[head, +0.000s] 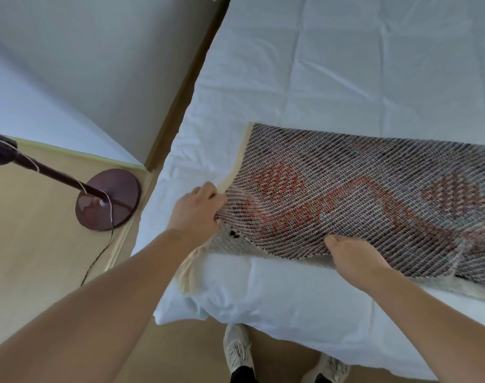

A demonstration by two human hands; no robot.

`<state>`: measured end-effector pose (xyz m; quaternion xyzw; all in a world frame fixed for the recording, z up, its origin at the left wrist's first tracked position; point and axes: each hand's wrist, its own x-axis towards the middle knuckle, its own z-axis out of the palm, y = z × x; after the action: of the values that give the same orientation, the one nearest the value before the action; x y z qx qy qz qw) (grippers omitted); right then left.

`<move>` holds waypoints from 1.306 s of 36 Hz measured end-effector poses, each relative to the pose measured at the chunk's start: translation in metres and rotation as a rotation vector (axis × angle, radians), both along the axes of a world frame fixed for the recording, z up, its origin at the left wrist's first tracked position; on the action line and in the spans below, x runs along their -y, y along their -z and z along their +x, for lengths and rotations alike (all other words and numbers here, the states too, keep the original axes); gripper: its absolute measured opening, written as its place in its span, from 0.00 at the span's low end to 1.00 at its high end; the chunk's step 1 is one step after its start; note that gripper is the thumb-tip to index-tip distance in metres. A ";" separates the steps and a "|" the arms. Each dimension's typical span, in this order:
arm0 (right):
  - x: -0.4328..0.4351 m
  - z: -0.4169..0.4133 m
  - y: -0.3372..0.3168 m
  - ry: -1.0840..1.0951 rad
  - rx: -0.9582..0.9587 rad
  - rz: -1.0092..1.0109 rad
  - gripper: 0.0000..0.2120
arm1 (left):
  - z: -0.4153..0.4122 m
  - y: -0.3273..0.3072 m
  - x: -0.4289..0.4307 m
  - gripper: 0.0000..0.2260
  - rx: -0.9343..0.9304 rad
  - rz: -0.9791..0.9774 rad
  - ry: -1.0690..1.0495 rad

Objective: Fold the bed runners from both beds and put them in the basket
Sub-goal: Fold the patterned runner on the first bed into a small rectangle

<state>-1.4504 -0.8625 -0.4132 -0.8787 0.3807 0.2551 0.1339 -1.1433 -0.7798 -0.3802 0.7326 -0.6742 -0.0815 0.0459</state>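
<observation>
A woven bed runner (374,200), grey and dark with red patterns and a cream backing, lies across the foot of a white-sheeted bed (332,64). Its left end is lifted and folded over itself. My left hand (198,210) grips the runner's left edge, fingers curled into the fabric. My right hand (351,254) pinches the near edge of the runner, thumb on top. A cream corner of the runner hangs over the bed's near left corner. No basket is in view.
A floor lamp with a round dark-red base (107,200), a slanted pole and a thin cord stands on the wooden floor to the left of the bed. A white wall rises behind it. My two shoes (237,352) stand at the bed's foot.
</observation>
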 end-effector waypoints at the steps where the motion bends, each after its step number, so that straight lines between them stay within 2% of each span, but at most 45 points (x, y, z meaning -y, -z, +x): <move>1: 0.000 0.001 0.002 0.000 0.000 0.000 0.10 | 0.000 -0.002 -0.005 0.14 0.054 0.125 0.002; 3: -0.001 0.000 0.009 -0.018 0.003 -0.011 0.11 | 0.005 0.004 -0.017 0.17 0.169 0.313 0.011; 5: -0.003 -0.004 0.019 -0.049 -0.002 -0.032 0.18 | 0.007 0.016 -0.031 0.22 0.203 0.403 -0.007; 8: -0.008 -0.014 0.022 -0.076 -0.066 -0.041 0.27 | -0.001 0.034 -0.045 0.28 0.265 0.479 -0.023; 11: -0.009 -0.027 0.017 -0.064 -0.151 -0.063 0.30 | -0.023 0.040 -0.043 0.34 0.230 0.510 -0.011; 18: 0.008 -0.074 0.013 0.123 -0.181 -0.120 0.30 | -0.105 0.051 0.000 0.35 0.169 0.475 0.253; 26: 0.032 -0.169 0.014 0.292 -0.162 -0.220 0.30 | -0.229 0.063 0.052 0.38 0.156 0.399 0.516; 32: 0.043 -0.231 0.020 0.498 -0.110 -0.217 0.36 | -0.311 0.068 0.074 0.38 0.143 0.385 0.556; 36: 0.042 -0.244 0.033 0.527 -0.074 -0.169 0.43 | -0.349 0.076 0.083 0.35 0.147 0.388 0.521; 39: 0.043 -0.245 0.040 0.482 -0.062 -0.152 0.39 | -0.366 0.079 0.087 0.34 0.150 0.399 0.457; 45: 0.052 -0.272 0.040 0.386 0.023 -0.157 0.22 | -0.372 0.077 0.088 0.33 0.149 0.432 0.413; 47: 0.051 -0.285 0.035 0.349 0.111 -0.232 0.24 | -0.370 0.076 0.088 0.35 0.124 0.444 0.415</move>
<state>-1.7356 -0.9135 -0.4482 -0.8216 0.5459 0.1338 0.0946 -1.5134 -0.8676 -0.4562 0.5751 -0.7765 -0.1897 -0.1740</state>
